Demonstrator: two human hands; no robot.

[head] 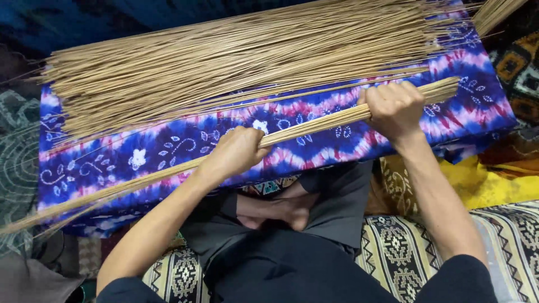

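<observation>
Low surface under blue-purple tie-dye cloth, loose pile of thin tan sticks spread directly on the cloth.

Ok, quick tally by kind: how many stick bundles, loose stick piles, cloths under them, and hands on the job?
Held stick bundle: 1
Loose stick pile: 1
Blue-purple tie-dye cloth: 1
Hands, both gripping the bundle: 2, left hand and right hand
Total: 5

No packages, labels, signs or screens show anywhere in this view; from twelve o'clock round to six there is nothing printed, boxed or lit.
</observation>
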